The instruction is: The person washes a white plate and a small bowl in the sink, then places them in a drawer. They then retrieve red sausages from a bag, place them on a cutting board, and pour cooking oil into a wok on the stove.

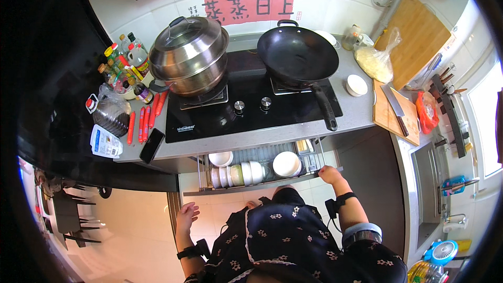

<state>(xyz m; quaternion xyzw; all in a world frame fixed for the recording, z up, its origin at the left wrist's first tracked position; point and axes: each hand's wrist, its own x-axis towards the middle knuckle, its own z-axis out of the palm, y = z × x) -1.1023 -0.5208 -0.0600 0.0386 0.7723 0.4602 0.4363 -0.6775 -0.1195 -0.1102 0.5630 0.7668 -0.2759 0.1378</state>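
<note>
My right hand (329,174) is at the right front corner of a pulled-out wire dish drawer (271,184), its fingers curled on the front edge. Bowls (237,175) stand on edge in a row inside the drawer, and a stack of white bowls (286,164) sits right of them. Away from the drawer, to its left, my left hand (188,213) hangs with bent fingers and nothing in it. Above the drawer, a black wok (298,54) rests on the right burner of the hob (251,112); a lidded steel steamer pot (191,57) stands on the left one.
Red-wrapped sausages (146,124), a phone (152,146) and bottles (137,57) crowd the left counter. To the right lie a white bowl (357,85) and a cutting board (379,114) bearing a kitchen knife (393,104). A sink (426,188) is at the far right.
</note>
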